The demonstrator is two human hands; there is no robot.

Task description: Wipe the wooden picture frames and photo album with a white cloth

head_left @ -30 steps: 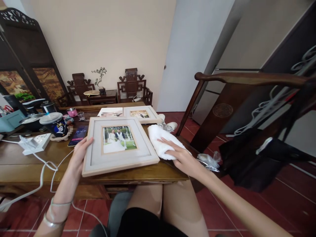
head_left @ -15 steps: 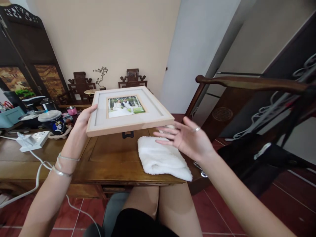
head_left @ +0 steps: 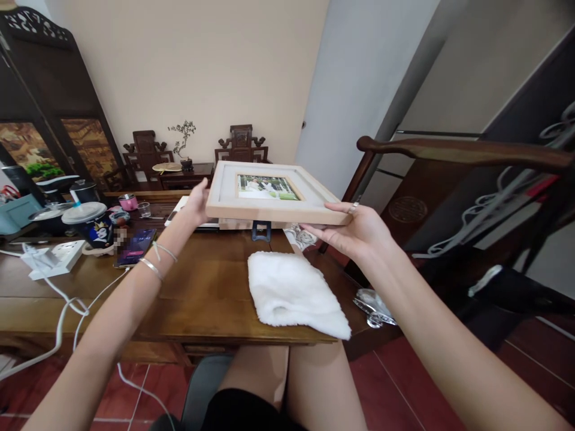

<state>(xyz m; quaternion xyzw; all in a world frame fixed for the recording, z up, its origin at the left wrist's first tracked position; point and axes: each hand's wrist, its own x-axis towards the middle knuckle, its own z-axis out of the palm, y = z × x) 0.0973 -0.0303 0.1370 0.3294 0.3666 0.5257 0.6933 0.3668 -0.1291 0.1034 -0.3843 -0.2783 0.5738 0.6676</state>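
Gripping the photo frame by its side edges above the far table, the left hand and right hand could let it slip onto the white towel, because only fingertips pinch it.

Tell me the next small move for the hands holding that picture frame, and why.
Probably carry the picture frame toward the far side of the table and lower it. The left hand and right hand hold it level in the air by its two ends, above the white cloth, so it rests on nothing.
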